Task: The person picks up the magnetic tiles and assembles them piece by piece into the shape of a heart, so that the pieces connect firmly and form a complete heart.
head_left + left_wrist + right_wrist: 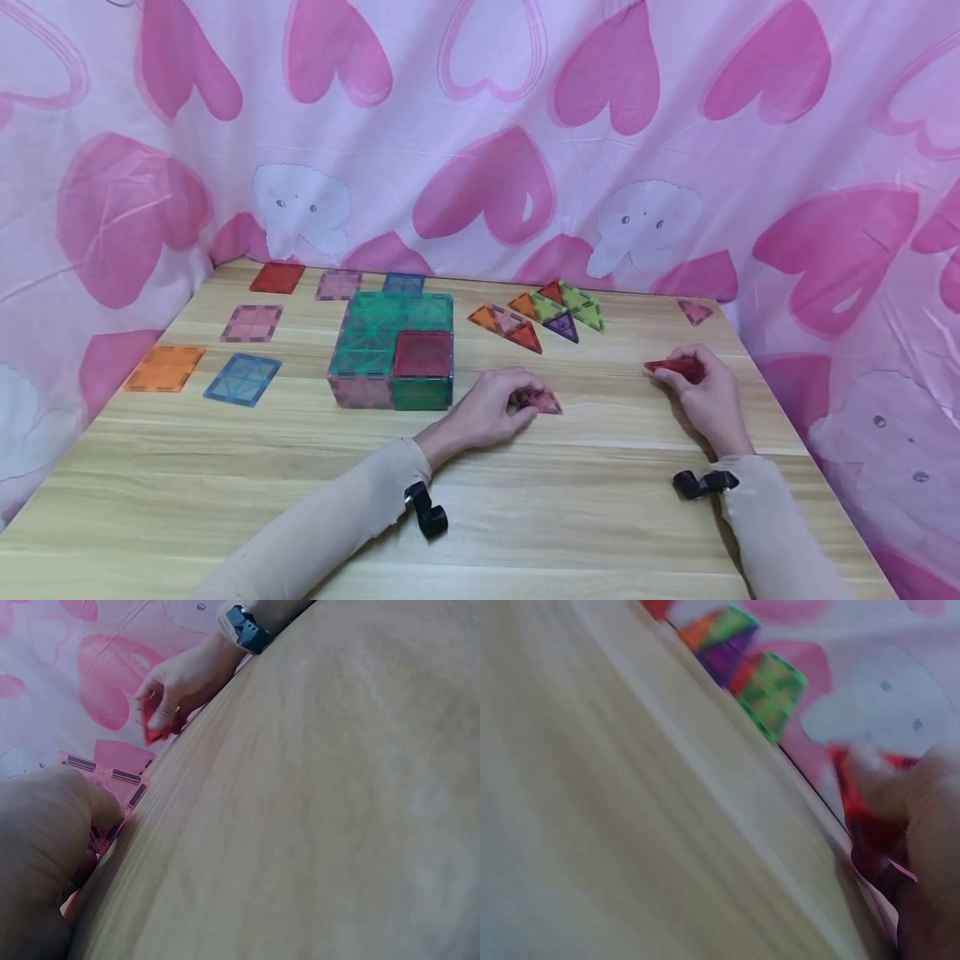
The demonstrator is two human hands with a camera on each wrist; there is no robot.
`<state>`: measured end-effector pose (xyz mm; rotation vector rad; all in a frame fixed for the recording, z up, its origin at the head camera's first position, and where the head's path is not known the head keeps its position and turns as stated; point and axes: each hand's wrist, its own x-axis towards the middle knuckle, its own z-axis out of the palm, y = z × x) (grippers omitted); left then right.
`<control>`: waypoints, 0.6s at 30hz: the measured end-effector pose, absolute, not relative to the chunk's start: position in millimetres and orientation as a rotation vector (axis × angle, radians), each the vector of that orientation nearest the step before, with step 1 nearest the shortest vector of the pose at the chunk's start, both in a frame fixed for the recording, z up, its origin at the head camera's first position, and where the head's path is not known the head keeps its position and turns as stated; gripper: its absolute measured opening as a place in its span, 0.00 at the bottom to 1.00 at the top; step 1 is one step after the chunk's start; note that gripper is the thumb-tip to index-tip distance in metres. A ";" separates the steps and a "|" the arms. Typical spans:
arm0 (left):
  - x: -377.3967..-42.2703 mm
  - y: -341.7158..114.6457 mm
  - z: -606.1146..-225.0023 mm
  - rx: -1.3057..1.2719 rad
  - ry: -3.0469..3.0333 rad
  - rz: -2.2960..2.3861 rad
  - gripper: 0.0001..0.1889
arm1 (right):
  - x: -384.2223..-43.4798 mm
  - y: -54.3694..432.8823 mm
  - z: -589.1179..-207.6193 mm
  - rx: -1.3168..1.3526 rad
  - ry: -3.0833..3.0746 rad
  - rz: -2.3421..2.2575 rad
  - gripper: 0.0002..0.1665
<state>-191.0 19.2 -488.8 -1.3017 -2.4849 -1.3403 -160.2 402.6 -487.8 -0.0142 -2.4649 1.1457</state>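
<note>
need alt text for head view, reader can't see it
A person's left hand holds a pink tile and right hand a red tile at a wooden table. A mostly green-topped tile block stands at left, with loose squares nearby and coloured triangles to its right.

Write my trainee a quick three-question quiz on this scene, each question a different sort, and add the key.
1. Multiple choice: what colour is the translucent plastic tile in the right hand?
A) blue
B) red
C) orange

2. True or false: the left hand holds a blue square tile.

3. Fill in: seen from the head camera, the red translucent plastic square sits at the near-____ corner of the top of the green-topped tile block.

Key:
1. B.
2. False; it holds a pink translucent plastic tile.
3. right.
</note>
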 end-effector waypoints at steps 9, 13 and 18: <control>-191.2 19.8 -488.0 -1.297 -2.501 -1.344 0.13 | -154.2 339.7 -486.3 0.238 -2.458 1.494 0.14; -191.1 19.3 -486.9 -1.293 -2.519 -1.328 0.13 | -147.3 314.7 -485.7 0.372 -2.454 1.663 0.14; -191.4 18.9 -486.5 -1.282 -2.539 -1.349 0.12 | -139.2 293.1 -483.8 0.500 -2.465 1.775 0.12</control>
